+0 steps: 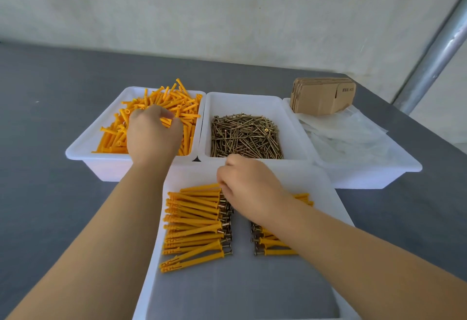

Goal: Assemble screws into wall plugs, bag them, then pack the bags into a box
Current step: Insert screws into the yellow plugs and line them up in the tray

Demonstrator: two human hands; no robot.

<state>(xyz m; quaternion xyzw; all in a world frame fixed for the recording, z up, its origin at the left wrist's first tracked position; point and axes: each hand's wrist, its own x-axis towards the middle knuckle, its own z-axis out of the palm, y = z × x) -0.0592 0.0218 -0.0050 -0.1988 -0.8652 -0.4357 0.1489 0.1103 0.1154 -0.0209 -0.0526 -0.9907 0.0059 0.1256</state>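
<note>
My left hand (pixel 151 132) reaches into the white tray (pixel 83 148) of loose orange wall plugs (pixel 174 102), its fingers curled around a few plugs. My right hand (pixel 247 188) is over the near white tray (pixel 336 201), fingers curled down onto an assembled plug with screw at the top of the left row (pixel 194 221). A second row of assembled plugs (pixel 275 244) lies partly under my right forearm. Brass screws (pixel 246 137) fill the middle tray (pixel 252 102).
At the right, a white tray (pixel 394 170) holds clear plastic bags (pixel 348 132) and a stack of flat cardboard boxes (pixel 323 94). The trays stand on a grey table (pixel 50 92). A metal pole (pixel 434 59) rises at the far right.
</note>
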